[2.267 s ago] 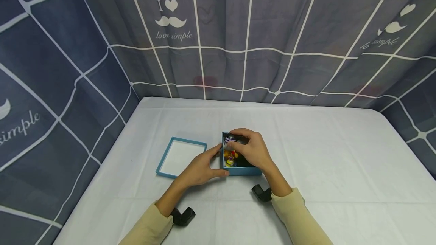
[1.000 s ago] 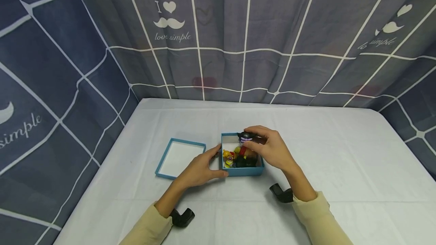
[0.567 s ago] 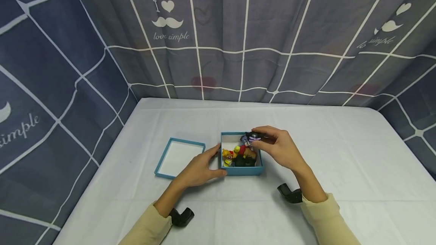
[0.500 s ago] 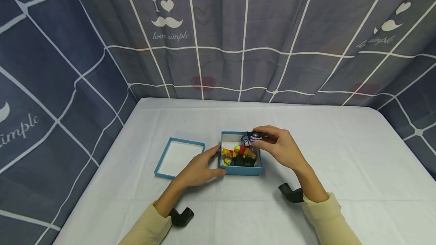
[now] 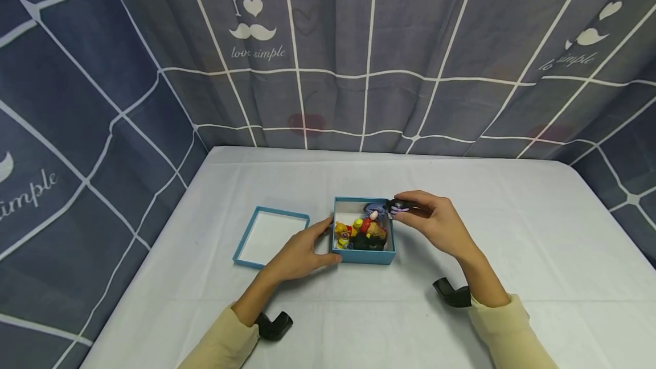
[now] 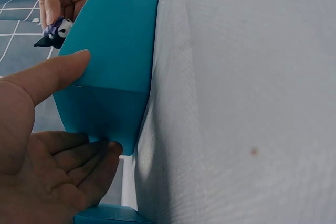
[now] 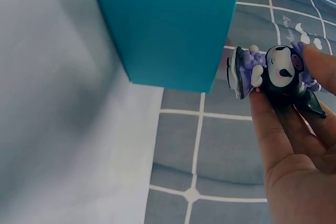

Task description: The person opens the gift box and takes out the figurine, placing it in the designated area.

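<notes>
My right hand (image 5: 433, 224) pinches a small black and purple toy figurine (image 7: 281, 74) with a white face between thumb and fingers. The figurine is at the upper right corner of an open blue box (image 5: 366, 257), overlapping its rim in the head view. My left hand (image 5: 302, 252) holds the box by its left end, thumb on the front wall and fingers against the left wall. Inside the box lie several figurines: a yellow one (image 5: 340, 229), a bluish one (image 5: 374, 209) at the back, and a dark one (image 5: 368, 242) in front.
A shallow blue-rimmed box lid (image 5: 271, 235) with a white inside lies left of the box. All stands on a white-covered table (image 5: 487, 226). A dark grid-patterned curtain (image 5: 328, 95) hangs behind and at the sides.
My right hand has come up out of the box with the black and purple figurine and moved right to its edge, uncovering the other figurines. My left hand stays on the box.
</notes>
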Action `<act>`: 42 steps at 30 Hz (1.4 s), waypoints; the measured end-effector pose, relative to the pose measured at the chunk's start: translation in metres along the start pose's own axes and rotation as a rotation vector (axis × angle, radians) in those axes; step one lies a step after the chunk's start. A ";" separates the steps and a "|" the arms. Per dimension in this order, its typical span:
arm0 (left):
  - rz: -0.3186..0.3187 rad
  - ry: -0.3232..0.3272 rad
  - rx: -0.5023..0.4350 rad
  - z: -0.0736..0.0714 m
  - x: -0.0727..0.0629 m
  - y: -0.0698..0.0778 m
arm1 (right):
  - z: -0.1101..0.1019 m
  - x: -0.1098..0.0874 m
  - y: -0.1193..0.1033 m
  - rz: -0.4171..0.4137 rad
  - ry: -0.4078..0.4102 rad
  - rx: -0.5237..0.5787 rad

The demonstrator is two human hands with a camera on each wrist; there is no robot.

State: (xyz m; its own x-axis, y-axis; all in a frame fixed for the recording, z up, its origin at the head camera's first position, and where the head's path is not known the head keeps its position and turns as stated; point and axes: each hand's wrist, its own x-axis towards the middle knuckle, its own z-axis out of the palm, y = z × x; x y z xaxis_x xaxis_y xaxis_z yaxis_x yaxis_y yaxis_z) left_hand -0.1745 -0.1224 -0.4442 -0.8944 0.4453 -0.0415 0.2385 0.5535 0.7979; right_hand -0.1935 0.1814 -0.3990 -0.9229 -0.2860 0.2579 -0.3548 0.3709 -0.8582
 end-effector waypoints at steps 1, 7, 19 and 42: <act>-0.003 0.000 -0.002 0.000 0.000 0.000 | -0.001 -0.001 0.002 0.001 0.000 -0.005; -0.003 0.003 -0.003 0.001 0.000 -0.001 | -0.006 -0.004 0.010 0.040 0.006 0.005; -0.006 -0.006 -0.004 0.000 0.000 -0.002 | -0.012 -0.006 0.039 0.150 0.020 -0.048; -0.011 -0.002 0.005 -0.001 0.000 0.002 | -0.014 -0.006 0.054 0.175 0.009 -0.062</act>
State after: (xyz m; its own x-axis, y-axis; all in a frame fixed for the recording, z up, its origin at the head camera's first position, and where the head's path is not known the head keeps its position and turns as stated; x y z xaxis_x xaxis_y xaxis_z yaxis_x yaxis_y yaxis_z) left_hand -0.1743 -0.1221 -0.4423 -0.8960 0.4410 -0.0515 0.2310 0.5620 0.7942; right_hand -0.2090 0.2154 -0.4405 -0.9725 -0.2045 0.1112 -0.1968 0.4678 -0.8617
